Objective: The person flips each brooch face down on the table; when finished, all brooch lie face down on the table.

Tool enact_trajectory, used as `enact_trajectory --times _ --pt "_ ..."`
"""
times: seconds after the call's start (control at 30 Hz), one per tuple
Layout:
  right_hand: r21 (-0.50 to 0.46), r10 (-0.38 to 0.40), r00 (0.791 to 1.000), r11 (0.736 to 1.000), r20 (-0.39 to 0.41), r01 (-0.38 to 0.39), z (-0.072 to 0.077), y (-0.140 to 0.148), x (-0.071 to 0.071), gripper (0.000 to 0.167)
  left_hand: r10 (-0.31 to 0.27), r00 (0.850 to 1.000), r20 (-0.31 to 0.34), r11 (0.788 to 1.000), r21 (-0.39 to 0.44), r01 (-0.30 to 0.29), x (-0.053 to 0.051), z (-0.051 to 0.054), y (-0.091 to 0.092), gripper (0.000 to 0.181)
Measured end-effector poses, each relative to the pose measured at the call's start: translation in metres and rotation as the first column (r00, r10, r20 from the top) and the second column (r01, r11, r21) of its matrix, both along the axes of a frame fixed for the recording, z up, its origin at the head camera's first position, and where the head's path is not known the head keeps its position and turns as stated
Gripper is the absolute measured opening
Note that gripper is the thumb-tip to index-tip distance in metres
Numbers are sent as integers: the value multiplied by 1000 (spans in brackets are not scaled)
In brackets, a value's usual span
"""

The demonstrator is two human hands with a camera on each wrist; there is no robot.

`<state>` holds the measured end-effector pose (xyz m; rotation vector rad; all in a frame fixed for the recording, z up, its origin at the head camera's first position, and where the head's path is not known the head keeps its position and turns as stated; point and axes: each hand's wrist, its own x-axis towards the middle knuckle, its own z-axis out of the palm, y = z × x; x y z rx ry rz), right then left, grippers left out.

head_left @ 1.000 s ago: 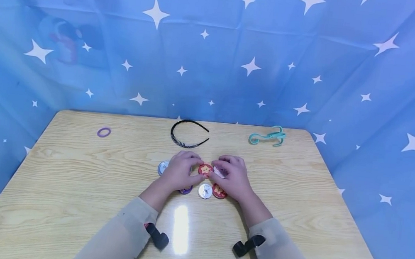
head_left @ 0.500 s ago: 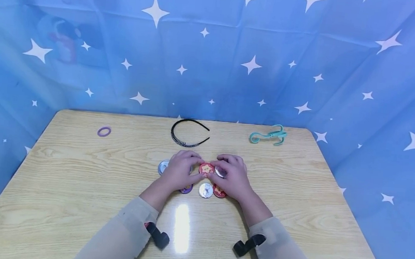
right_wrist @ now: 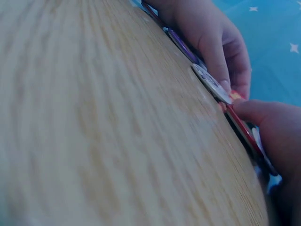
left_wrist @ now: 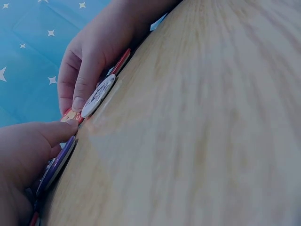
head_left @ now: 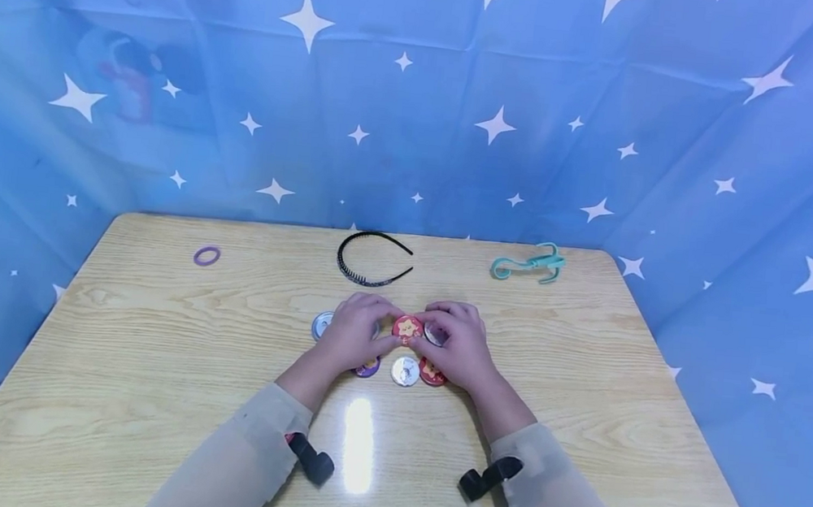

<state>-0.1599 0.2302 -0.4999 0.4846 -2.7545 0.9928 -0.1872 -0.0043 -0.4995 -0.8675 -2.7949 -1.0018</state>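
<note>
In the head view, a red round badge point(head_left: 408, 330) with a yellow star sits between my two hands. My left hand point(head_left: 355, 332) pinches its left side with thumb and forefinger. From the right, my right hand point(head_left: 458, 342) grips the same badge. A silvery badge point(head_left: 435, 334) lies partly hidden under the right fingers. Nearer me are a purple badge point(head_left: 368, 366), a white badge point(head_left: 406, 371) and another red badge point(head_left: 432, 373). A light-blue badge point(head_left: 322, 324) shows left of the left hand. In both wrist views the thumbs touch the red badge's near edge.
At the back of the wooden table point(head_left: 143, 391) lie a purple ring-shaped band point(head_left: 207, 255), a black toothed headband point(head_left: 372, 283) and a teal hair clip point(head_left: 527, 263). A blue star-patterned cloth point(head_left: 420, 108) hangs behind the table.
The head view has shifted slightly. The fingers have adjusted a little on the red badge, and more of its face shows. The other things stay where they were.
</note>
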Motion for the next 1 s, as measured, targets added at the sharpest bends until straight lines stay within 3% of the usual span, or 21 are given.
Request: enact_trajectory --times 0.33,1.0 --pt "-40 8 1000 999 -8 -8 2 0 2 32 9 1000 29 1000 -10 -9 0 1 1 38" --pt "-43 -7 1000 999 23 8 -1 2 -2 33 23 1000 8 1000 10 -23 0 0 1 34"
